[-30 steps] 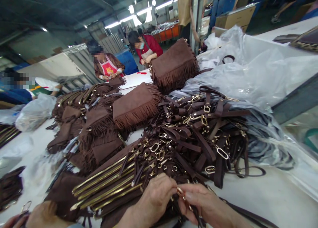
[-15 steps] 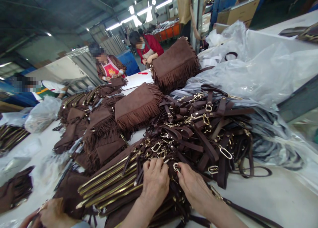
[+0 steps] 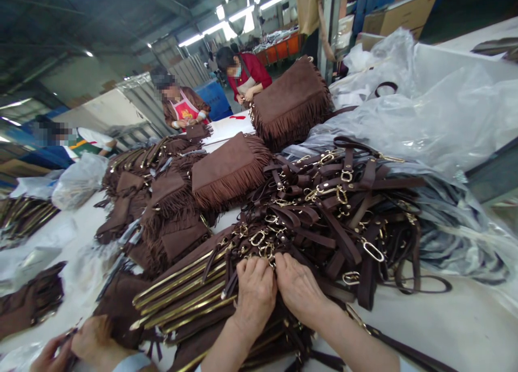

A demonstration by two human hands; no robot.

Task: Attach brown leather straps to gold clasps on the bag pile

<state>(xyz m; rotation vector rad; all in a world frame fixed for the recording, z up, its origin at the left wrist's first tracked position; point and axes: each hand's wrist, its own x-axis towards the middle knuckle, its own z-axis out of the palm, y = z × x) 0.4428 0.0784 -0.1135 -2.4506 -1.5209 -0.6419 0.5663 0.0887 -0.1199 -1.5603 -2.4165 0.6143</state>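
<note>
My left hand (image 3: 253, 292) and my right hand (image 3: 300, 290) lie side by side on the near edge of a heap of brown leather straps (image 3: 332, 215) with gold clasps. The fingers of both hands are curled and pinch together at a cluster of gold clasps (image 3: 267, 251) where the straps meet. What exactly sits between the fingertips is hidden by the fingers. Under my left wrist lies a stack of flat brown pieces with gold zip edges (image 3: 182, 296).
Brown fringed suede bags (image 3: 230, 169) and a taller one (image 3: 291, 102) stand behind the straps. Clear plastic bags (image 3: 437, 113) pile up at the right. Another person's hands (image 3: 87, 342) work at the bottom left. Co-workers (image 3: 184, 107) stand at the table's far end.
Both my hands have moved forward from the near table edge onto the strap heap and closed together at the gold clasps. The view has shifted slightly.
</note>
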